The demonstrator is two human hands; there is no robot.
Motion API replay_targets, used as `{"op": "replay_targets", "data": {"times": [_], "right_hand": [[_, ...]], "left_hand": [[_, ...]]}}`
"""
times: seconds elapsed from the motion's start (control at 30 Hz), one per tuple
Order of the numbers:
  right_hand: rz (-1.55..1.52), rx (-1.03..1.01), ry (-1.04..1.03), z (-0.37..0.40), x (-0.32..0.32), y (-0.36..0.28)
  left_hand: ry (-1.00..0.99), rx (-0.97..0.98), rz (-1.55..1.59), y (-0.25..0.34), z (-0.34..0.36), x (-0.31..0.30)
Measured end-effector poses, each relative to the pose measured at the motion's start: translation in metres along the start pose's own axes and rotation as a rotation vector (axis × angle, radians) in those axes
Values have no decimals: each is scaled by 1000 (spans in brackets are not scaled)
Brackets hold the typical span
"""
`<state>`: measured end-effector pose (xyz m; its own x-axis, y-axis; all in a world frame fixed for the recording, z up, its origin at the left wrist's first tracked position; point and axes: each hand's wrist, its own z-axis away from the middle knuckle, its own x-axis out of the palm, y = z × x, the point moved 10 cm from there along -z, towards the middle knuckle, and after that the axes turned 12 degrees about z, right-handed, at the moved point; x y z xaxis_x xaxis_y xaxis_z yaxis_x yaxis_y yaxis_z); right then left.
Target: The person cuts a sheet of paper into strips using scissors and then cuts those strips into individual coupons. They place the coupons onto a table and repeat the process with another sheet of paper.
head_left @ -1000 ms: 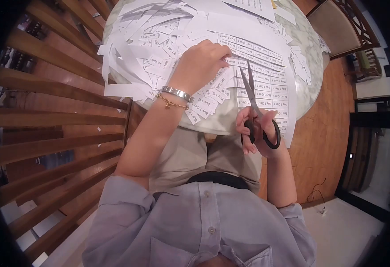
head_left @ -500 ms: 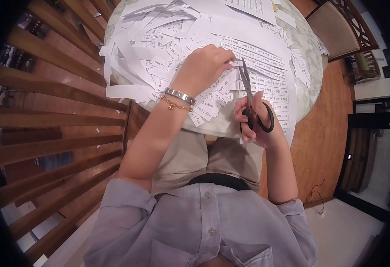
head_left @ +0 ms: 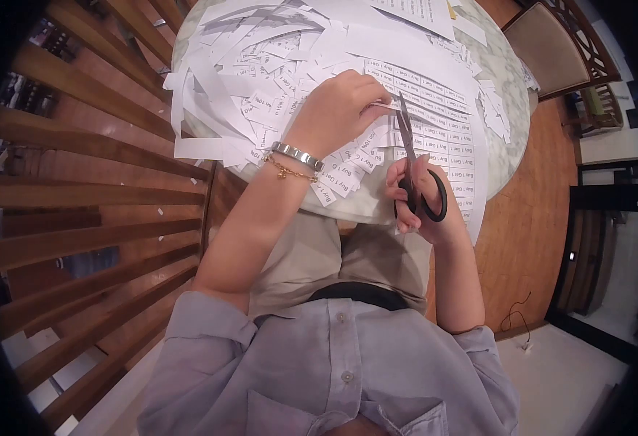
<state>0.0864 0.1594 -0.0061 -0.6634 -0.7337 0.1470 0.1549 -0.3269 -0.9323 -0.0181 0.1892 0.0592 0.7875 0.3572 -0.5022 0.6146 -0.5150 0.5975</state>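
My left hand (head_left: 344, 109), with a metal watch band (head_left: 297, 155) and a gold bracelet (head_left: 282, 171) at its wrist, pinches the left end of a paper strip (head_left: 386, 106). My right hand (head_left: 429, 192) has its fingers through the black handles of a pair of scissors (head_left: 407, 131). The blades point away from me, near-closed, and lie across the printed sheet (head_left: 439, 138) just right of my left fingertips. Rows of "Buy 1 Get 1" text cover that sheet. Small cut slips (head_left: 344, 178) lie under and beside my left hand.
Long paper offcuts (head_left: 202, 109) and many slips cover the left of the round marble table (head_left: 504, 156). More slips (head_left: 492, 109) lie at its right, with another printed sheet (head_left: 420, 14) at the back. Wooden slats (head_left: 101, 196) stand left; a chair (head_left: 544, 51) stands far right.
The scissor blades have come closer together, and the scissors have shifted slightly right. My left hand has moved a little to the right, still pinching the paper.
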Motion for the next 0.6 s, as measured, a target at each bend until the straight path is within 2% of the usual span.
{"op": "replay_targets", "data": {"times": [0.6], "right_hand": [[-28, 14, -24, -2, -2, 0]], "left_hand": [[17, 26, 8, 2, 0, -3]]}}
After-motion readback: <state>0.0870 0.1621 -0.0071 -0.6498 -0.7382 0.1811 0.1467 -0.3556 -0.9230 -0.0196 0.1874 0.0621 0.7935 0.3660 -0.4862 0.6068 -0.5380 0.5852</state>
